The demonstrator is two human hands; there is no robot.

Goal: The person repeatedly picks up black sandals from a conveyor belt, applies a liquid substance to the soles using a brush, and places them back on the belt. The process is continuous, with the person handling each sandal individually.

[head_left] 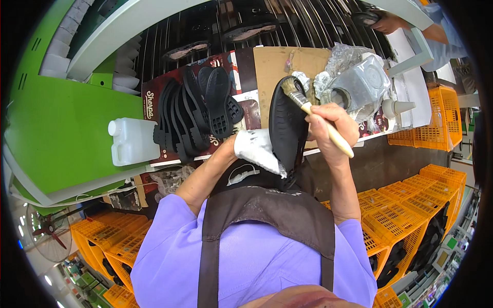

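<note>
My left hand (258, 150), in a white glove with dark smudges, is closed on a black shoe sole (285, 126) from its left side; the fingers behind it are hidden. The sole is held up lengthwise, its face toward me. My bare right hand (335, 123) grips a flat brush (336, 137) by its cream handle. The brush's bristles touch the upper end of the sole. To the left, several more black soles (218, 95) lie overlapping on dark red printed cardboard. A clear cut-open plastic jug (367, 77) lies right of the brush.
A white jug (134, 142) stands left beside a green surface (82, 133). A nozzle bottle (398, 108) lies right. Shoes (251, 32) rest on rollers beyond the brown cardboard (267, 59). Orange crates (395, 218) flank me. Another person's hand (387, 24) holds something black.
</note>
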